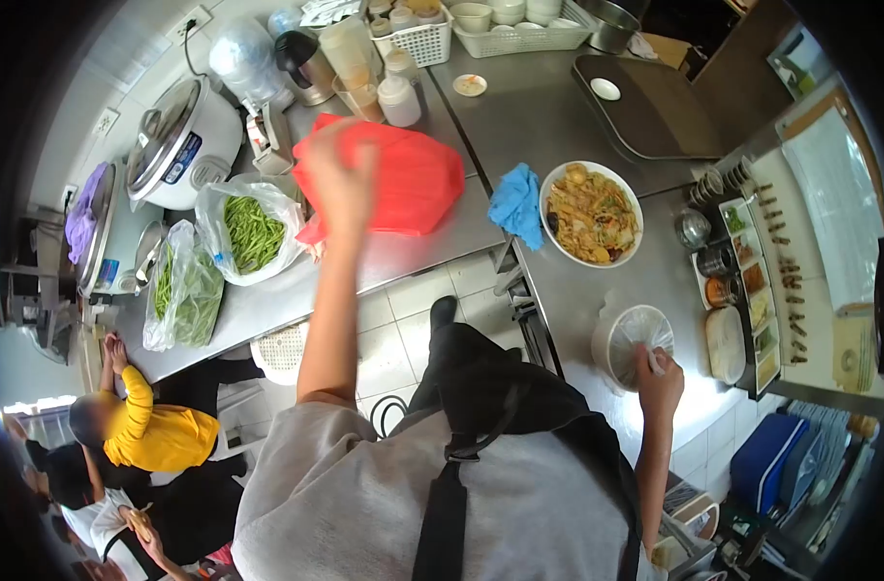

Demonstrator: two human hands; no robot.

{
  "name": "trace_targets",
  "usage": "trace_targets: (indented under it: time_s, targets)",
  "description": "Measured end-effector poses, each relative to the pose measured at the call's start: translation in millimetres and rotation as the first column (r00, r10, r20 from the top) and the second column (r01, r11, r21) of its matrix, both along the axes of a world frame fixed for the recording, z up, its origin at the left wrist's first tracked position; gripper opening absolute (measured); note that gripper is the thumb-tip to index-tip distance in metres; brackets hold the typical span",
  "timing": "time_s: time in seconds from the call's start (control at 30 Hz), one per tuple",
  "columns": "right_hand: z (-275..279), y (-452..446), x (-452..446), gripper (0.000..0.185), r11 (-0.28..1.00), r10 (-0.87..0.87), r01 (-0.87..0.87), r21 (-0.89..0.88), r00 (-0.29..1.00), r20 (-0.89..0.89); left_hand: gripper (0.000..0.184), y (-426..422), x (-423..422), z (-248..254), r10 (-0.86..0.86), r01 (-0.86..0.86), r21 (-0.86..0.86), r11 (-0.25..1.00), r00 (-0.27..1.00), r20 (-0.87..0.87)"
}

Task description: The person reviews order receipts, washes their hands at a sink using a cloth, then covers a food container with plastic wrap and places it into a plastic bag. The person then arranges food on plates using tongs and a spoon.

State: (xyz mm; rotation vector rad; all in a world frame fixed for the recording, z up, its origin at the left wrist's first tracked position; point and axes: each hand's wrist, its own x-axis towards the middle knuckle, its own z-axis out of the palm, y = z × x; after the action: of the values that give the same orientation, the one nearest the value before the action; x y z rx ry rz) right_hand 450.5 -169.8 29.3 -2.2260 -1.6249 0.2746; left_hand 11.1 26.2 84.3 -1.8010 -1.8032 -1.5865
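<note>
My left hand point(343, 184) is smeared by motion over a red plastic bag point(413, 179) on the left steel counter. Whether its fingers grip the bag cannot be made out. My right hand point(661, 380) is closed on the edge of a clear plastic bag point(645, 331), which lines a round white container point(611, 353) on the right counter. Farther up that counter, a white bowl point(638, 244) holds a cooked dish with sauce and vegetables. A crumpled blue cloth point(516, 205) lies beside the bowl.
Clear bags of green beans point(253, 232) and greens point(198, 300) sit left, near a rice cooker point(195, 145). A dark tray point(645, 107) lies at the back. Condiment trays point(752, 281) line the right edge. A person in a yellow top point(161, 431) is at lower left.
</note>
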Motion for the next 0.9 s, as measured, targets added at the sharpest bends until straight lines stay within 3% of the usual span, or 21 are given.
trace_targets:
  time_s: [0.03, 0.1, 0.13, 0.2, 0.27, 0.3, 0.4, 0.43, 0.53, 0.57, 0.67, 0.7, 0.77, 0.83, 0.87, 0.9]
  targets:
    - [-4.4, 2.2, -2.0, 0.027, 0.997, 0.026, -0.027, 0.071, 1.0, 0.009, 0.036, 10.1, -60.2, -32.6, 0.218, -0.218, -0.047, 0.975, 0.976, 0.002]
    - [-12.5, 1.0, 0.8, 0.026, 0.991, 0.037, -0.033, 0.129, 0.999, -0.024, 0.059, 11.9, -149.5, -84.4, 0.403, -0.376, -0.334, 0.864, 0.915, 0.012]
    - [-15.7, -1.7, 7.1, 0.023, 0.993, 0.022, -0.014, 0.117, 0.998, -0.066, 0.086, 15.0, -181.5, -109.4, 0.343, -0.102, -0.509, 0.855, 0.846, 0.407]
    - [-10.5, 2.0, -1.8, 0.02, 0.995, 0.013, -0.004, 0.1, 0.996, -0.091, 0.108, 8.9, -193.2, -108.2, 0.366, 0.22, -0.62, 0.753, 0.643, 0.673]
    - [11.6, 5.7, -27.6, 0.02, 0.997, 0.018, -0.013, 0.081, 0.998, -0.063, 0.119, 13.9, -197.2, -107.6, 0.354, 0.24, -0.695, 0.678, 0.722, 0.595]
    - [18.6, 10.3, -40.3, 0.022, 0.989, 0.064, -0.053, 0.141, 0.995, -0.074, 0.121, 11.6, -186.0, -84.5, 0.302, 0.294, -0.657, 0.694, 0.709, 0.637]
    - [66.6, 33.5, -83.6, 0.022, 0.988, 0.137, -0.127, 0.086, 0.983, -0.122, 0.122, 27.8, -196.5, -75.4, 0.203, 0.462, -0.596, 0.656, 0.653, 0.729]
    - [79.9, 42.0, -97.9, 0.022, 0.978, 0.195, -0.188, 0.095, 0.978, -0.075, 0.104, 32.1, -195.9, -74.3, 0.197, 0.507, -0.534, 0.677, 0.574, 0.795]
    - [114.6, 67.9, -151.6, 0.027, 0.948, 0.316, -0.3, 0.108, 0.931, -0.183, 0.076, 50.7, -223.0, -102.8, 0.136, 0.772, -0.356, 0.526, 0.337, 0.932]
    - [120.1, 78.1, -168.7, 0.029, 0.923, 0.381, -0.358, 0.141, 0.902, -0.202, 0.047, 52.0, -228.7, -104.8, 0.13, 0.823, -0.325, 0.466, 0.3, 0.945]
    - [126.9, 112.7, -233.5, 0.029, 0.788, 0.613, -0.534, 0.304, 0.724, -0.317, 0.039, 47.9, -236.5, -106.1, 0.074, 0.893, -0.205, 0.401, 0.191, 0.979]
    - [126.2, 128.1, -259.4, 0.029, 0.745, 0.667, -0.566, 0.354, 0.644, -0.375, 0.033, 44.4, -234.9, -105.3, 0.054, 0.897, -0.192, 0.398, 0.187, 0.981]
    - [126.5, 159.8, -315.6, 0.027, 0.65, 0.756, -0.604, 0.461, 0.452, -0.474, 0.033, 45.3, -239.8, -115.0, 0.14, 0.837, -0.363, 0.41, 0.335, 0.932]
    - [89.5, 180.0, -358.6, 0.025, 0.772, 0.576, -0.526, 0.356, 0.345, -0.741, 0.035, 38.5, -241.2, -105.6, 0.215, 0.744, -0.531, 0.405, 0.487, 0.847]
    - [70.1, 192.0, -378.9, 0.023, 0.802, 0.49, -0.508, 0.313, 0.262, -0.831, 0.035, 28.8, -235.7, -101.1, 0.095, 0.781, -0.339, 0.524, 0.342, 0.935]
    - [62.8, 206.0, -397.0, 0.022, 0.781, 0.458, -0.534, 0.325, 0.137, -0.878, 0.036, 20.2, -230.7, -101.2, -0.034, 0.728, -0.248, 0.639, 0.348, 0.937]
